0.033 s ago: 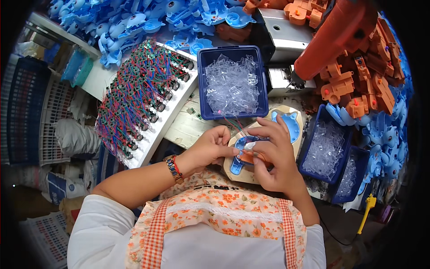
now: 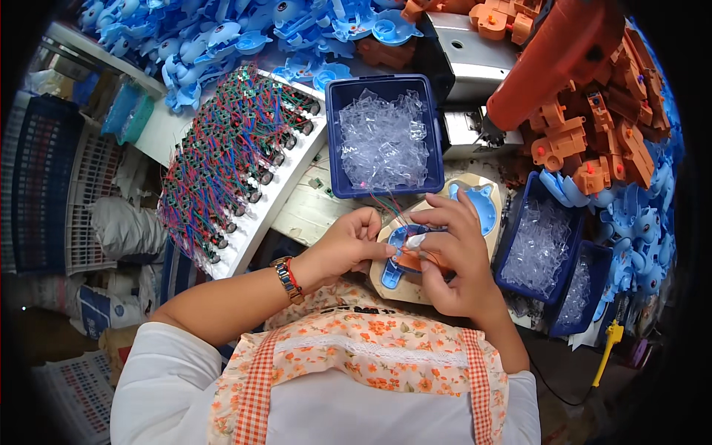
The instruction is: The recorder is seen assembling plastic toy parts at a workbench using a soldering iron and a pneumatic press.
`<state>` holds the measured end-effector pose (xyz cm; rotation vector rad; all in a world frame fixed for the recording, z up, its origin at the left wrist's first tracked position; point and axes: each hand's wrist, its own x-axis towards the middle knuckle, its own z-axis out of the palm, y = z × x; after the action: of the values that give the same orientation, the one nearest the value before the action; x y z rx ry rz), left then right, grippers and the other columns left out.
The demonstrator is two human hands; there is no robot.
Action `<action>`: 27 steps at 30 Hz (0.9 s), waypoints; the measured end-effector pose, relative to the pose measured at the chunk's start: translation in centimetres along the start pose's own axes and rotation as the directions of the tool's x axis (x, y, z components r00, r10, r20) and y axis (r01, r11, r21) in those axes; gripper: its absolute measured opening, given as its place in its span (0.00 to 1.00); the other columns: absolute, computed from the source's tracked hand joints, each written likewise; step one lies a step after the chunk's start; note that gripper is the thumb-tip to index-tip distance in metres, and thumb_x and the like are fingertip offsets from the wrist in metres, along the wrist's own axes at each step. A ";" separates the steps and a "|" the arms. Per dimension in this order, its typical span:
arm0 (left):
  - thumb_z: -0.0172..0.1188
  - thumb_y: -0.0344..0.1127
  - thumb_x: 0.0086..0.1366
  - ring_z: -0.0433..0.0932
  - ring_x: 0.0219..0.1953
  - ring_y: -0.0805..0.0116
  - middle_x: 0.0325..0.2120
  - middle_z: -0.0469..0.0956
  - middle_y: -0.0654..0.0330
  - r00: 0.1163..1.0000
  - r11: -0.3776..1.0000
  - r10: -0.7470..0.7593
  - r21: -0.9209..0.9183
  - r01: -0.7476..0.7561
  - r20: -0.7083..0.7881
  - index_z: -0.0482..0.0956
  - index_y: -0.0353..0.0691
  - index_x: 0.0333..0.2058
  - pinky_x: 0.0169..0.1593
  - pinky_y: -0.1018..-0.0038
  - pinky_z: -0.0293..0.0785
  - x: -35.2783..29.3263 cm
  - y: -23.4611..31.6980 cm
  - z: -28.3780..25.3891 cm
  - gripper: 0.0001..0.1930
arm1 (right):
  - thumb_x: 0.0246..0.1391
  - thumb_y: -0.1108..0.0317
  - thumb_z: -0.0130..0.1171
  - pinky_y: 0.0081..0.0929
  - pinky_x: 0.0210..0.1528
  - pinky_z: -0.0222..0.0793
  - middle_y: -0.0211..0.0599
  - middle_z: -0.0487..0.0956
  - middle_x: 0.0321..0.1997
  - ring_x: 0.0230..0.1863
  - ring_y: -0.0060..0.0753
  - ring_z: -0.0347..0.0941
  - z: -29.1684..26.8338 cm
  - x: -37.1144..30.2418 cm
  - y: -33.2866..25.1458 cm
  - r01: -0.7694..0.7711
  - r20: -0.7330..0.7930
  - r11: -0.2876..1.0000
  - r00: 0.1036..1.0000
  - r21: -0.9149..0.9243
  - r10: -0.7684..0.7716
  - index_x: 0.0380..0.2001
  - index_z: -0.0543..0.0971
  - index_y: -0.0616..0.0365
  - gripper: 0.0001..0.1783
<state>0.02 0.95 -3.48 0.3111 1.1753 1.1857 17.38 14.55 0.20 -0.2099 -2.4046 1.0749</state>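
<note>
In front of me a pale block-shaped fixture [image 2: 386, 288] holds a blue toy shell half [image 2: 391, 276] with an orange plastic housing [image 2: 415, 259] inside it. My left hand [image 2: 345, 248] is closed at the shell's left edge, thumb and finger pinched around thin wires. Over the housing, my right hand [image 2: 463, 263] pinches thin wires too, its other fingers raised. Something white [image 2: 415, 241] shows by its fingertips; I cannot tell what it is. Red and green wires [image 2: 389, 205] run from the blue bin's front edge to the fingers. A second blue shell half [image 2: 476, 208] lies in the fixture's far right recess.
A dark blue bin [image 2: 332, 141] of clear plastic pieces stands ahead; two smaller bins [image 2: 504, 278] [image 2: 558, 326] sit to the right. Wired circuit boards [image 2: 230, 163] line a white tray at left. Blue shells [image 2: 222, 37] and orange housings [image 2: 564, 141] are heaped behind. A red tool [image 2: 556, 67] overhangs the right.
</note>
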 end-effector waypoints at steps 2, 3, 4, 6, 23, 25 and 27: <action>0.68 0.28 0.60 0.61 0.14 0.87 0.18 0.69 0.72 1.000 1.000 0.021 0.011 -0.021 -0.005 0.62 0.47 0.29 0.16 0.84 0.50 0.0 -0.2 -0.1 0.18 | 0.36 0.77 0.55 0.62 0.69 0.46 0.42 0.78 0.48 0.60 0.55 0.69 0.0 0.0 0.4 0.028 -0.027 0.999 0.999 0.038 -0.027 0.30 0.77 0.55 0.12; 0.68 0.27 0.60 0.61 0.14 0.86 0.18 0.69 0.72 0.999 0.999 0.032 0.019 -0.032 -0.012 0.62 0.47 0.30 0.16 0.84 0.50 0.0 -0.3 0.0 0.18 | 0.36 0.77 0.55 0.62 0.69 0.46 0.43 0.78 0.47 0.60 0.55 0.70 -0.1 -0.1 0.6 0.035 -0.067 0.995 0.997 0.092 -0.029 0.30 0.76 0.56 0.12; 0.68 0.27 0.60 0.61 0.14 0.86 0.17 0.69 0.72 0.999 0.999 0.045 0.027 -0.045 -0.017 0.61 0.47 0.30 0.16 0.84 0.50 0.0 -0.5 0.0 0.18 | 0.36 0.77 0.55 0.61 0.69 0.46 0.43 0.78 0.46 0.59 0.55 0.70 -0.2 -0.2 0.7 0.045 -0.107 0.989 0.994 0.144 -0.030 0.30 0.76 0.56 0.12; 0.68 0.27 0.60 0.62 0.16 0.87 0.19 0.68 0.72 0.999 0.999 0.033 0.011 -0.033 0.017 0.62 0.47 0.31 0.17 0.85 0.51 0.2 -0.6 -0.3 0.18 | 0.37 0.78 0.54 0.60 0.69 0.48 0.44 0.79 0.44 0.57 0.54 0.72 0.1 -0.6 0.9 0.050 -0.145 0.986 0.989 0.162 -0.027 0.29 0.75 0.57 0.10; 0.65 0.31 0.62 0.64 0.21 0.88 0.18 0.70 0.74 0.888 0.679 0.452 0.614 -0.403 0.083 0.81 0.35 0.42 0.24 0.84 0.58 0.5 2.3 2.2 0.10 | 0.39 0.76 0.66 0.54 0.65 0.54 0.28 0.81 0.36 0.48 0.39 0.75 0.2 -3.3 -1.6 0.064 -0.132 0.929 0.984 -0.366 -0.120 0.30 0.82 0.51 0.11; 0.64 0.30 0.62 0.65 0.22 0.88 0.19 0.72 0.72 0.841 0.592 0.532 0.667 -0.451 0.097 0.81 0.34 0.40 0.25 0.84 0.60 1.0 2.6 2.3 0.09 | 0.40 0.77 0.65 0.54 0.65 0.54 0.28 0.79 0.35 0.47 0.39 0.75 0.2 -3.3 -2.0 0.042 -0.123 0.925 0.988 -0.377 -0.095 0.29 0.82 0.51 0.10; 0.64 0.30 0.62 0.66 0.22 0.87 0.21 0.74 0.71 0.789 0.499 0.602 0.715 -0.490 0.121 0.81 0.34 0.38 0.26 0.84 0.63 1.2 2.8 2.4 0.08 | 0.40 0.77 0.64 0.54 0.65 0.54 0.29 0.78 0.33 0.46 0.39 0.75 0.2 -3.3 -2.3 0.014 -0.117 0.921 0.991 -0.390 -0.064 0.29 0.82 0.51 0.10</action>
<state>0.41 3.95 -1.08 1.3224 1.7290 1.2383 20.25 11.79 0.57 -0.3516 -2.4695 0.5362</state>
